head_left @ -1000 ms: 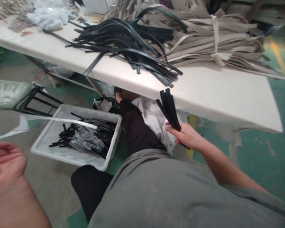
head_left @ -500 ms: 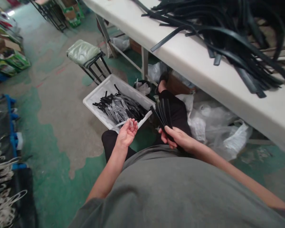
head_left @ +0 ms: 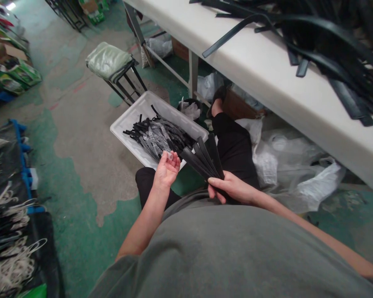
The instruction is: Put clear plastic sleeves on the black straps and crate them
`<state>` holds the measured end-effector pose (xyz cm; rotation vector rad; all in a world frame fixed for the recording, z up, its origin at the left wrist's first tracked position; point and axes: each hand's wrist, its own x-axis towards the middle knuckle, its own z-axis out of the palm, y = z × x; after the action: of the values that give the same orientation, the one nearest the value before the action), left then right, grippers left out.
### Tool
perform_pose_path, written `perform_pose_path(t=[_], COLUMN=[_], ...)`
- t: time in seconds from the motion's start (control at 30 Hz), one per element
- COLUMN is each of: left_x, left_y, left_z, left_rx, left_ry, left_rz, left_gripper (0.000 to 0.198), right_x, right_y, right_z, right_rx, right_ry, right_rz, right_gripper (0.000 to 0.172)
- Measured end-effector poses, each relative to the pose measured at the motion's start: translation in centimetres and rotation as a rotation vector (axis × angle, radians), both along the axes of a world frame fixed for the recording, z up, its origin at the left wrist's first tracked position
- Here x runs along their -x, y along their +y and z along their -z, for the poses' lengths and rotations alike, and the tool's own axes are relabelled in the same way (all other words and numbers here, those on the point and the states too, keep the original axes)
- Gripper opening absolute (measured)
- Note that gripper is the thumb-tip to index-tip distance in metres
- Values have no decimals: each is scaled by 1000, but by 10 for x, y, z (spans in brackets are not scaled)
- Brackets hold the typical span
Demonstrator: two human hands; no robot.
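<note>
My right hand (head_left: pixel 228 189) grips a fanned bundle of black straps (head_left: pixel 202 157) over my lap, their ends pointing up and left. My left hand (head_left: pixel 167 169) is palm up beside the bundle, fingers curled around a small clear plastic piece (head_left: pixel 169 156). Just beyond both hands, a white plastic bin (head_left: pixel 127 120) on the floor holds several black strap pieces, some in clear sleeves.
A white table (head_left: pixel 267 70) at upper right carries a heap of long black straps (head_left: pixel 323 37). Crumpled plastic bags (head_left: pixel 292 165) lie under it. A stool with a green cushion (head_left: pixel 107 62) stands beyond the bin. Black bags with white cord handles (head_left: pixel 9 244) lie at left.
The view swung left and down from the table to the floor. My left hand came in beside the bundle, and the white strip it held is gone. My right hand tilted the straps leftward.
</note>
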<state>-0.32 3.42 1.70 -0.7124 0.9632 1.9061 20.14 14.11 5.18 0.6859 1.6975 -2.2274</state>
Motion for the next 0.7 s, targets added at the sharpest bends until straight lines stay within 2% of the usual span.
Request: perform_pose_path(t=[0.17, 0.43, 0.7], left_x=[3, -6, -10], left_y=[5, 6, 6], left_z=[2, -7, 0], left_rx=[-24, -2, -9], left_ry=[3, 50, 105], left_rz=[42, 127, 141], left_gripper=[25, 20, 14], right_x=[7, 12, 14], right_y=[-3, -5, -5], right_z=[-6, 3, 0], right_rx=[-16, -96, -125], right_ry=[-53, -76, -70], right_rz=[-42, 24, 89], right_gripper=[45, 43, 40])
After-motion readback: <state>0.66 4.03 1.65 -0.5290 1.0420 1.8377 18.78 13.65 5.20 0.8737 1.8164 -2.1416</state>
